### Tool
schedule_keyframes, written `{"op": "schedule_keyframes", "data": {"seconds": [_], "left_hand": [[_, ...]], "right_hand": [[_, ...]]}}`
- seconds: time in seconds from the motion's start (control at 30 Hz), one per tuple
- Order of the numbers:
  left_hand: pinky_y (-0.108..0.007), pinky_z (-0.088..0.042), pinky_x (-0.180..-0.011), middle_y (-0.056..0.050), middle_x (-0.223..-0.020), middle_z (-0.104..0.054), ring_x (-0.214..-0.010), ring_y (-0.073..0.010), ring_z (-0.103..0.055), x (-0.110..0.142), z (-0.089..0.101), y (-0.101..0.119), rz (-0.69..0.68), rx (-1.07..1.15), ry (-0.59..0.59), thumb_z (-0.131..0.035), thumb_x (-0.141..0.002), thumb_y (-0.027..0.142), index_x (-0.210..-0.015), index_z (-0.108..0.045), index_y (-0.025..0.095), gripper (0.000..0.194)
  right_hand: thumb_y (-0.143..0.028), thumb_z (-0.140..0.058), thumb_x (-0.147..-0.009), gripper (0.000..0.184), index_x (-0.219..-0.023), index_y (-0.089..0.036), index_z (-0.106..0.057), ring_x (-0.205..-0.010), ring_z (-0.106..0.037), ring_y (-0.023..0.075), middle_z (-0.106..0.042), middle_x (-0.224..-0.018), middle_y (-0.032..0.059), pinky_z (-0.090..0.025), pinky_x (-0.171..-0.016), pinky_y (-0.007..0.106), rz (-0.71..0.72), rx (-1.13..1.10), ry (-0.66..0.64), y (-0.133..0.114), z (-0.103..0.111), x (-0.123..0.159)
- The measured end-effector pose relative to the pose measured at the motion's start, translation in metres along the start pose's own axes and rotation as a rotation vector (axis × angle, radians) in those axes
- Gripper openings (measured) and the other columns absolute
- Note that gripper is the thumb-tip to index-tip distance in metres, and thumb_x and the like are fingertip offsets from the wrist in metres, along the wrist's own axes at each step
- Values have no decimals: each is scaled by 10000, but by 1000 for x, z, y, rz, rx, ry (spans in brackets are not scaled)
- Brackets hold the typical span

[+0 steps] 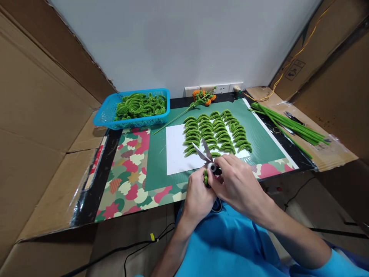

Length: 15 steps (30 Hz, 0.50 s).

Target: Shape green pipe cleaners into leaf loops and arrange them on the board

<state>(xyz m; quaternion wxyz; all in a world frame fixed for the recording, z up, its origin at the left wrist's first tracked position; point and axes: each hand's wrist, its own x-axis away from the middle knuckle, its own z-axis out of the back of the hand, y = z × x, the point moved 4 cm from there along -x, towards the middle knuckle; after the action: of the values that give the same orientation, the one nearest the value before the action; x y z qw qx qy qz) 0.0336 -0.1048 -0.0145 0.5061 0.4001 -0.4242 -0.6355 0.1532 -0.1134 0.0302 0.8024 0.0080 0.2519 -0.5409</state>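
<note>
My right hand (238,181) is closed around a pair of scissors (205,154), whose blades stand apart and point away from me. Pressed up against it, my left hand (200,192) pinches a small green fuzzy leaf piece (205,177), mostly hidden by my fingers. Just beyond the blades, curved green fuzzy leaves (206,129) lie in several columns, partly on a white sheet of paper (175,150). The scissors' handles are largely covered by my right hand.
A blue plastic basket (129,125) of green fuzzy pieces stands back left. An orange-flowered stem (198,103) lies behind the columns. Green stems (291,125) and pliers (292,116) are at right. Cardboard walls (37,100) flank the table.
</note>
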Motion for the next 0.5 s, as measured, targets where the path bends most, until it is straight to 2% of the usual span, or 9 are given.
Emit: {"op": "schedule_keyframes", "data": {"seconds": [0.2,0.5], "left_hand": [[-244,-331,-550,23,-640,-558,-602,-122,-457,-2,-1,1,11,9,-9,-590,-845,199,-673,-431,219,235],[-256,-348,-566,9,-660,-566,-619,-145,-497,0,0,-1,13,-32,13,-571,-885,239,-708,-450,222,215]], "right_hand": [[-185,-527,-990,140,-853,-208,-542,-714,-538,212,-614,-807,51,-344,-619,327,-19,-40,-16,-1,0,1],[-226,-553,-1004,102,-905,-207,-538,-786,-589,237,-630,-863,61,-396,-665,339,-98,-80,-44,-2,-3,-1]]}}
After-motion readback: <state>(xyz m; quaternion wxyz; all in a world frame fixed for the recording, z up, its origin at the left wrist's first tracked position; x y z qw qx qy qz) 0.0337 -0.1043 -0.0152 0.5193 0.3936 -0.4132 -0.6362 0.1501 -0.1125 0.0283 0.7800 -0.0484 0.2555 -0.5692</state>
